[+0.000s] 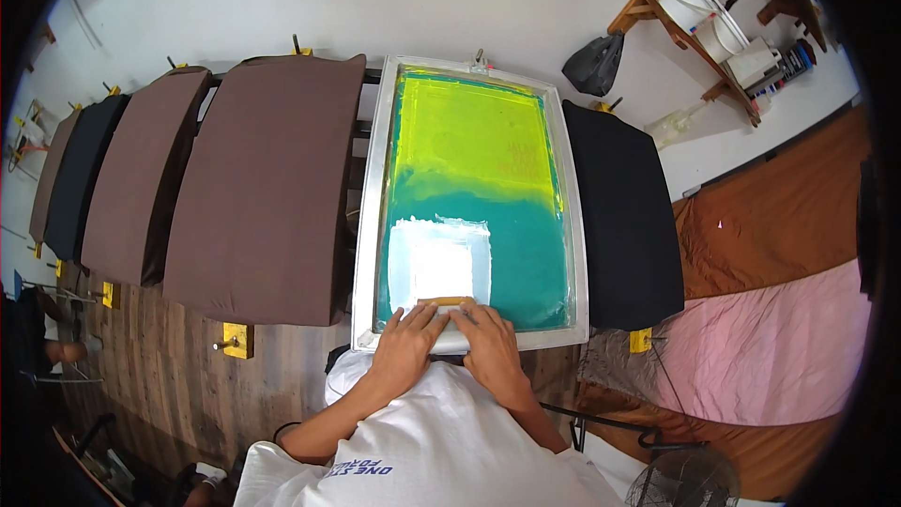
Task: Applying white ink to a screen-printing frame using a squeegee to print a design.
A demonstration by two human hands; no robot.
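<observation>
A silver-framed printing screen (573, 253) lies lengthwise in front of me. Its mesh is yellow-green (469, 127) over the far part and teal (528, 258) over the near part. White ink (443, 263) covers a squarish patch at the near left of the mesh. At the near edge of this patch is a squeegee with a tan top edge (448, 300). My left hand (407, 345) and my right hand (490, 347) are side by side on it, fingers pressed round it, thumbs close together. The squeegee's lower part is mostly hidden.
Brown fabric-covered boards (267, 188) stand in a row on the left, and a black one (619, 216) on the right. Yellow brackets (238, 341) stick out at their ends. A wall shelf (690, 42) with white buckets is at the upper right; a fan (683, 481) stands lower right.
</observation>
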